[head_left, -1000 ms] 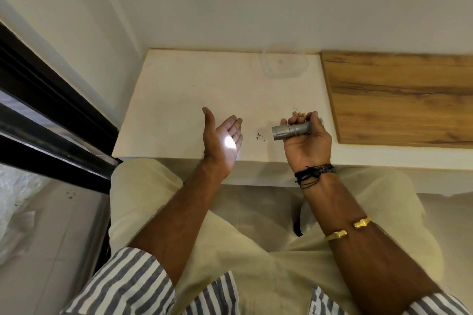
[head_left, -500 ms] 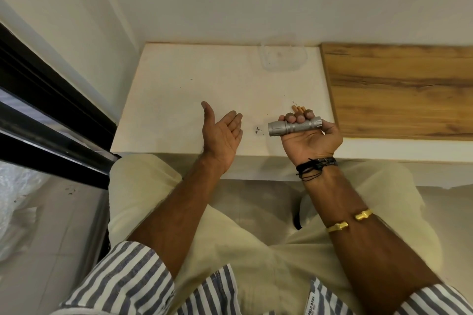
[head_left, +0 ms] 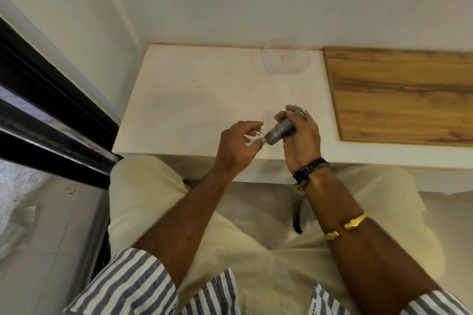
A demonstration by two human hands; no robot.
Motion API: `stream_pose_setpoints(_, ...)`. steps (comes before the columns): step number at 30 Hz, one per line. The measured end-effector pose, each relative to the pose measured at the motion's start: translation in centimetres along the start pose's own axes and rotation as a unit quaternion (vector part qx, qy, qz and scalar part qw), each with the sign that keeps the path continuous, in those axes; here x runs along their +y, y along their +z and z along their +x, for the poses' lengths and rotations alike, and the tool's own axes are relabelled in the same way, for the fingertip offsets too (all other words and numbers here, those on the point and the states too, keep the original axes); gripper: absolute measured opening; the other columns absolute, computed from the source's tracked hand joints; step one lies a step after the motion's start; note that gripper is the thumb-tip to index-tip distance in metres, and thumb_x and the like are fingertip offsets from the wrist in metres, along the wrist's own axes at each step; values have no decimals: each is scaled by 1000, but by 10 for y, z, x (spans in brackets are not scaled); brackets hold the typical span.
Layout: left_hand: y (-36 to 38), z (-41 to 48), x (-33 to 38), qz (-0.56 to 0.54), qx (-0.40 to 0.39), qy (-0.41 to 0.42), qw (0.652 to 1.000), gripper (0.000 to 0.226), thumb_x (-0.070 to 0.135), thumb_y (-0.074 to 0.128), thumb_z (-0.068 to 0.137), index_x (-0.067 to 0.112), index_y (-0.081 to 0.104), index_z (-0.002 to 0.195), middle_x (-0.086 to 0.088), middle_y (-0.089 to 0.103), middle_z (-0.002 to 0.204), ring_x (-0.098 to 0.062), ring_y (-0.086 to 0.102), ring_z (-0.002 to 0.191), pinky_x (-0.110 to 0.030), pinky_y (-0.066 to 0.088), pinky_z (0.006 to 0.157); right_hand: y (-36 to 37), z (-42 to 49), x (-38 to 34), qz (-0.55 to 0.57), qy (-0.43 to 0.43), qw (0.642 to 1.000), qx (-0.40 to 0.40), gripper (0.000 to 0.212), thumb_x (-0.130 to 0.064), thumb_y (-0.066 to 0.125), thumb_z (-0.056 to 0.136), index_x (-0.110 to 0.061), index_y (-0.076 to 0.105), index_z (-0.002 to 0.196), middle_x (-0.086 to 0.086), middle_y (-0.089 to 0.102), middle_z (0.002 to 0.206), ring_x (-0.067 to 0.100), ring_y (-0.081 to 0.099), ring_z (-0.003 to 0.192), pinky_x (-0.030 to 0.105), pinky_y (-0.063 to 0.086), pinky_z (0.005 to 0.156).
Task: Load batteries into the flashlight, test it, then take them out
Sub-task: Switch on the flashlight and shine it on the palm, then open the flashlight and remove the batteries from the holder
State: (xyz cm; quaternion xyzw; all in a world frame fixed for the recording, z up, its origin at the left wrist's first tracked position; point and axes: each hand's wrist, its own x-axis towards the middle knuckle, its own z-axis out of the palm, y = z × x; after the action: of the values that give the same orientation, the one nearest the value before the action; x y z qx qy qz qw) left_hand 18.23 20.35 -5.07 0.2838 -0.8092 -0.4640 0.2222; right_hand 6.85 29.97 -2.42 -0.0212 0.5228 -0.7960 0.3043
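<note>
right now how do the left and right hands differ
The right hand grips the flashlight; the left hand holds nothing, fingers loosely curled near the flashlight's head. The right hand has black threads at its wrist; the left hand has none. Both hover over the white ledge.

Right hand [head_left: 303,135] grips a grey flashlight [head_left: 280,131], tilted, its wide end toward the left hand [head_left: 235,148], whose loosely curled fingers lie just beside it. White desk [head_left: 192,100] beneath; clear container [head_left: 284,64] beyond both hands.
</note>
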Motion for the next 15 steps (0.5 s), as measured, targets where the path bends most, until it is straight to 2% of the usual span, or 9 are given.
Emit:
stream_pose_setpoints(2, 1, 0, -1, 13, -9, 15, 1000, 44, 21, 81, 82, 12, 68, 123, -2, 72, 114, -11, 67, 95, -28, 59, 79, 2, -2, 6, -128, -41, 991, -17, 16, -12, 61, 97, -8, 65, 112, 4, 70, 89, 11, 70, 90, 40, 54, 94)
stream_pose_setpoints(4, 1, 1, -3, 20, -16, 12, 1000, 45, 23, 83, 80, 11, 69, 121, -3, 72, 114, -14, 67, 96, -30, 59, 80, 5, -3, 12, -191, -62, 979, -24, 21, -17, 66, 97, -11, 68, 117, -2, 74, 99, 16, 71, 97, 39, 56, 93)
stream_pose_setpoints(6, 0, 2, -3, 21, -10, 2, 1000, 44, 25, 83, 80, 11, 70, 119, -3, 72, 113, -14, 67, 97, -30, 59, 81, 8, -4, 16, -213, -73, 974, -32, 23, -19, 67, 97, -14, 68, 120, 0, 73, 111, 24, 69, 106, 33, 57, 89)
stream_pose_setpoints(9, -2, 3, -5, 10, 12, -8, 1000, 35, 27, 81, 82, 13, 72, 113, -1, 74, 106, -14, 67, 94, -32, 59, 80, 12, -5, 21, -217, -84, 971, -54, 25, -17, 66, 98, -13, 68, 122, -4, 74, 114, 10, 70, 105, 22, 57, 82)
stream_pose_setpoints(10, -2, 3, -6, 5, 17, -9, 1000, 33, 26, 80, 83, 13, 73, 112, -1, 74, 105, -14, 68, 93, -33, 59, 80, 13, -6, 21, -222, -88, 969, -58, 26, -16, 66, 98, -13, 68, 123, -5, 73, 115, 7, 69, 107, 23, 57, 84)
stream_pose_setpoints(13, -4, 5, -7, -4, 28, -11, 1000, 31, 24, 78, 86, 11, 72, 113, -3, 74, 105, -14, 69, 93, -33, 60, 81, 16, -1, 21, -255, -84, 961, -66, 29, -13, 67, 96, -15, 67, 125, 2, 72, 120, 16, 68, 114, 38, 57, 99)
stream_pose_setpoints(15, -6, 9, -10, -8, 33, -8, 999, 31, 24, 77, 87, 11, 71, 114, -4, 74, 105, -14, 70, 92, -32, 60, 83, 18, 4, 19, -294, -81, 949, -76, 34, -9, 68, 94, -16, 66, 127, 5, 71, 121, 20, 66, 116, 44, 55, 102)
